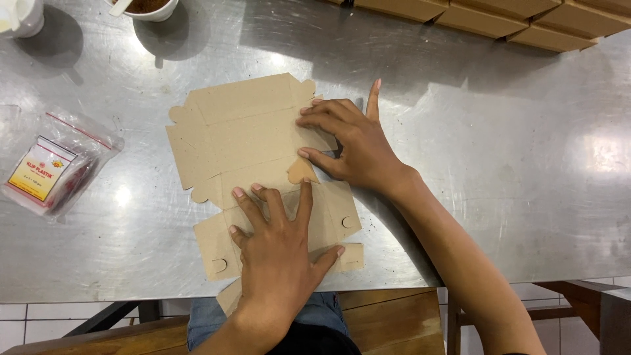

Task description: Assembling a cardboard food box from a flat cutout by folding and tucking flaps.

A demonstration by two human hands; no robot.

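A flat, die-cut brown cardboard box blank (243,131) lies unfolded on a steel table (513,164). My left hand (276,250) rests palm down on the lower panels of the blank with its fingers spread, and it grips nothing. My right hand (351,144) presses on the blank's right edge. Its fingers are bent over a side flap, and its thumb lies next to a rounded tab (301,172). Part of the blank hangs over the table's near edge under my left wrist.
A clear plastic bag (56,171) holding a yellow-and-white packet lies at the left. A white cup (23,13) and a bowl of brown powder (148,6) stand at the back left. Several brown cardboard boxes (493,16) line the back right. A wooden bench (388,315) sits below the table edge.
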